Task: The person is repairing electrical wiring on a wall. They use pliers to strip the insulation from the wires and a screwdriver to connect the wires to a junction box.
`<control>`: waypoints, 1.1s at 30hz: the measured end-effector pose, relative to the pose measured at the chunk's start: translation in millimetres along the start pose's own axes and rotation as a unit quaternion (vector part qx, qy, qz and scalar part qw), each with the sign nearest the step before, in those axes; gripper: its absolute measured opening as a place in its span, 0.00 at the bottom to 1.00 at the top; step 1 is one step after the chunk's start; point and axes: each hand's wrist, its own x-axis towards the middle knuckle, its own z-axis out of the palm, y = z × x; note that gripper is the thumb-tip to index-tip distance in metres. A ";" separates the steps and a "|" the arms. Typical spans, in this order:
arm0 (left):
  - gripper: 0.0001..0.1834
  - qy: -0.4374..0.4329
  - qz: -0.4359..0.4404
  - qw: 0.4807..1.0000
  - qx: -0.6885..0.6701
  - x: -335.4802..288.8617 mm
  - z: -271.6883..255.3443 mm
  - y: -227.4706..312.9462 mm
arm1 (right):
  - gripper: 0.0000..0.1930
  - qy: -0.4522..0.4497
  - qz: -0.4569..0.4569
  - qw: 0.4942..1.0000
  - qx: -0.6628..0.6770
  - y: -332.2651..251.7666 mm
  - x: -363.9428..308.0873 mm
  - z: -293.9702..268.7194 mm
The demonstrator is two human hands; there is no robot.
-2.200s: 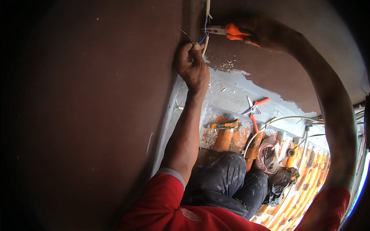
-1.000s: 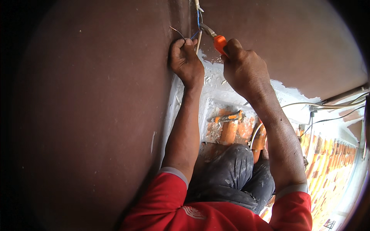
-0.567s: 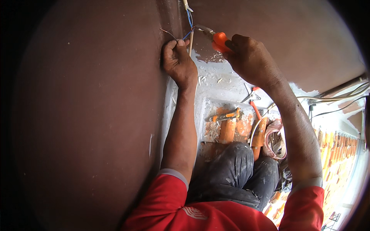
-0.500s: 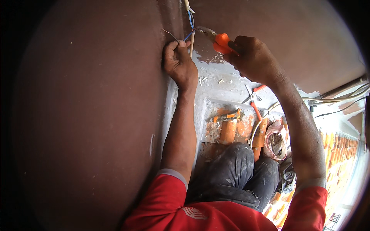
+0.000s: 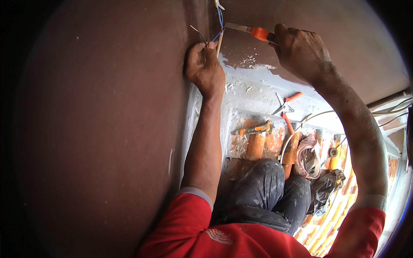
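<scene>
Gripping wires [image 5: 217, 34] in clenched left hand [image 5: 205, 69] | right hand [image 5: 301, 51] grasping orange-handled pliers [image 5: 251, 30]

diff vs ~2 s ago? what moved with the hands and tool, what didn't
The right hand swung in from far out on the right, bringing the orange-handled pliers close so their tip now meets the wires at the wall corner. Nothing was picked up or let go. The left hand still grips the wires against the brown wall, and the spare pliers still lie on the ledge below.
</scene>
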 end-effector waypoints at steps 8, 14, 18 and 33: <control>0.10 0.003 -0.011 0.999 -0.039 1.6 -1.0 -2.2 | 0.16 -0.014 -0.005 1.000 0.024 1.1 3.6 -13.1; 0.11 0.032 -0.010 0.999 -0.040 0.2 -10.3 -8.7 | 0.20 -0.336 0.212 0.859 0.324 -30.4 21.9 -58.5; 0.11 0.041 -0.056 0.995 -0.071 -7.6 -1.7 -3.0 | 0.22 -0.263 0.253 0.771 0.523 -34.0 0.6 -34.8; 0.13 0.054 -0.116 0.991 -0.039 -23.3 -0.7 3.1 | 0.21 -0.255 0.329 0.482 0.771 -91.8 -19.4 -29.5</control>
